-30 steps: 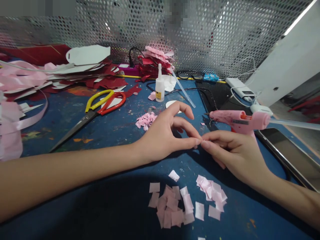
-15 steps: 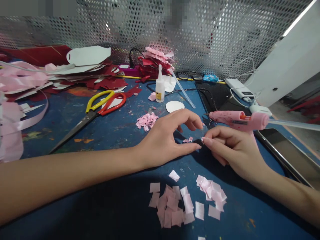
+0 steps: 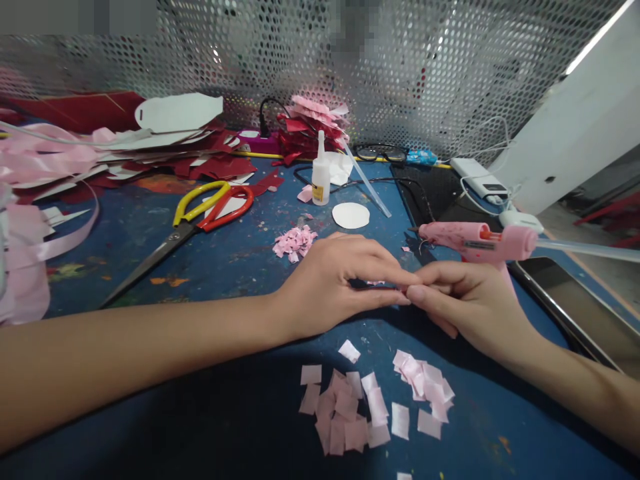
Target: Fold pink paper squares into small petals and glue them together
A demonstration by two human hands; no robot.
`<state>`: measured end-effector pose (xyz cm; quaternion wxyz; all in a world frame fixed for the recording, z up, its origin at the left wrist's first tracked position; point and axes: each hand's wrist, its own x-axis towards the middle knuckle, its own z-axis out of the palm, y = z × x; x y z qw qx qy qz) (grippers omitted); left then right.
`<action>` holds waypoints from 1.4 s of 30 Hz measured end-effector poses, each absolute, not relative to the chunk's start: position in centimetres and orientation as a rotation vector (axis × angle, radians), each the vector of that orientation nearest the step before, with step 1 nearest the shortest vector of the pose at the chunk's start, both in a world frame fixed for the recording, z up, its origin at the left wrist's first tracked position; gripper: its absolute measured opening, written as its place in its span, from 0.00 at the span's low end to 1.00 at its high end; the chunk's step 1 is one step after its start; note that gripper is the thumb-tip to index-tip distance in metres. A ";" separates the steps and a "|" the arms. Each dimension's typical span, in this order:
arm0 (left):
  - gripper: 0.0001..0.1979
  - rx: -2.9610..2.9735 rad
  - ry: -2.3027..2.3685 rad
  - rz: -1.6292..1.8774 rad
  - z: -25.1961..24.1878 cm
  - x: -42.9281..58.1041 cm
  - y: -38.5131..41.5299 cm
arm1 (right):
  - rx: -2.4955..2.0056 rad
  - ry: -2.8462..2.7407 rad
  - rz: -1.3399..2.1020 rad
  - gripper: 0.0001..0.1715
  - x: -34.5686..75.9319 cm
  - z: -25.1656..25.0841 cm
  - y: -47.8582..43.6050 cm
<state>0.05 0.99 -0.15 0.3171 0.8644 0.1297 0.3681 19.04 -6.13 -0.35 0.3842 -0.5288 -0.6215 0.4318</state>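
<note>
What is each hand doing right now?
Left hand: fingers pinched shut; contents cannot be told.
Right hand: fingers pinched shut; contents cannot be told.

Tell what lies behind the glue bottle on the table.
A white paper scrap and a red and pink paper pile; the glue bottle hides part of the scrap.

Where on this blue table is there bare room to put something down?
Bare blue table between the scissors and the left forearm; also the near-left corner below that arm. Crowded: paper heaps back left, glue gun right, pink squares in front.
</note>
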 end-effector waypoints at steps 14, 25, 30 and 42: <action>0.10 2.017 0.677 0.954 0.7 0.5 1.1 | -0.873 -2.318 0.408 0.15 18.8 -0.4 -7.0; 0.19 2.192 0.718 0.844 0.7 0.4 0.7 | -0.563 -2.551 -0.038 0.19 18.4 -0.8 -7.8; 0.26 2.174 0.756 0.789 0.6 0.4 0.8 | -0.531 -2.568 -0.051 0.19 18.3 -0.8 -7.7; 0.11 2.052 0.683 0.930 0.4 0.5 1.3 | -0.528 -2.571 -0.026 0.18 18.3 -0.8 -7.7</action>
